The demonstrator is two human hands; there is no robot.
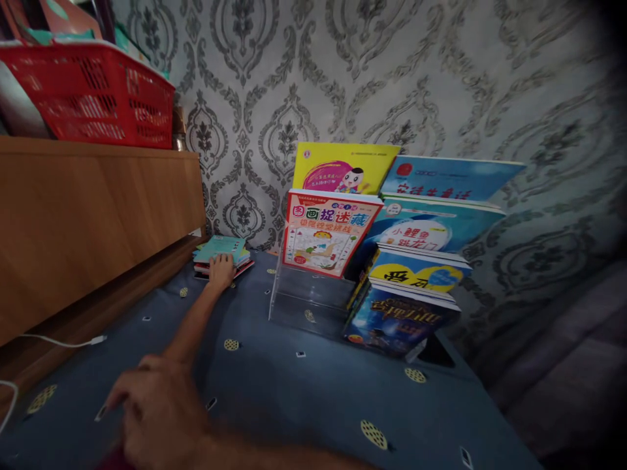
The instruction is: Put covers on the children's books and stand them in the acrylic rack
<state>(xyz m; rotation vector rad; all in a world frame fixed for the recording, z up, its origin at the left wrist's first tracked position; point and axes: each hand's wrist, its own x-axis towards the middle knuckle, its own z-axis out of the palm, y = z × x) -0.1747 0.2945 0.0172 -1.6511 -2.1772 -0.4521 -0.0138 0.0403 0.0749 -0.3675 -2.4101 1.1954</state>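
My left hand [223,269] reaches far forward, its fingers lying on a teal book [223,247] at the top of a small stack of books. Whether the fingers grip any book edge does not show clearly. My right hand [159,405] hovers near the front, slightly blurred, fingers loosely bent and apart with nothing in them; it covers part of my left forearm. To the right, a clear acrylic book rack [308,307] holds upright books: a yellow book [343,166], a red-bordered picture book [328,232], blue books [431,222] and a dark blue book [399,320].
The surface has a dark blue cloth [274,405] with pineapple prints. A wooden cabinet [98,215] flanks the left, bearing a red basket [98,91]. A white cable [68,341] lies by the cabinet base. Patterned wallpaper [274,98] covers the wall behind.
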